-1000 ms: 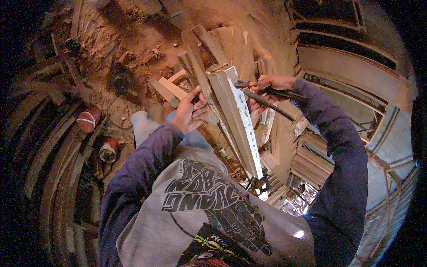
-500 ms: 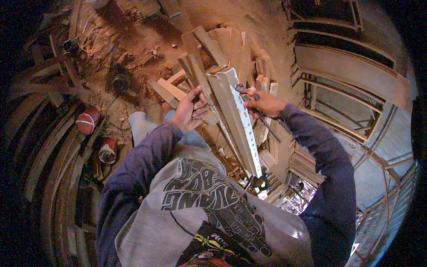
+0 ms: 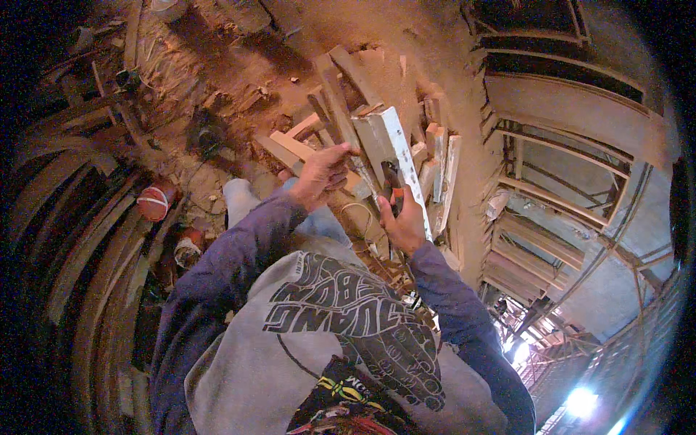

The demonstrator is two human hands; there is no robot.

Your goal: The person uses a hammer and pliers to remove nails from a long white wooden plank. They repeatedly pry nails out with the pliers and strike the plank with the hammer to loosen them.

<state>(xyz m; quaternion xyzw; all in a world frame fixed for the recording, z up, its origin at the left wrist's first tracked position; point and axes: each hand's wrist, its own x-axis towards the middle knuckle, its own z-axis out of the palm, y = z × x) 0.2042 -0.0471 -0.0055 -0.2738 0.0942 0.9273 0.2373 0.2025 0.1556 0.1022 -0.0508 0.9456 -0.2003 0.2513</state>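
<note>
Before me a wooden beam (image 3: 378,138) slants away, with a white strip (image 3: 403,148) along its right face and a row of dark spots on that strip. In my right hand (image 3: 404,223) is a pair of pliers (image 3: 392,177) with orange and black handles, its head pointing away over the beam. My left hand (image 3: 322,176) is left of the beam, thumb and fingers pinched together by its left edge. What the pinch holds, if anything, is too small to make out.
Loose planks (image 3: 439,170) lie right of the beam; a pale wooden frame corner (image 3: 293,145) lies to its left. On the far left are a red bucket (image 3: 154,203), a red-and-white can (image 3: 190,250) and stacked curved-looking timber (image 3: 94,250). Wooden frames (image 3: 562,174) line the right.
My right hand has moved left and nearer, bringing the pliers from the white strip's right side to over the beam. The left hand has shifted slightly right, and the view has tilted a little.
</note>
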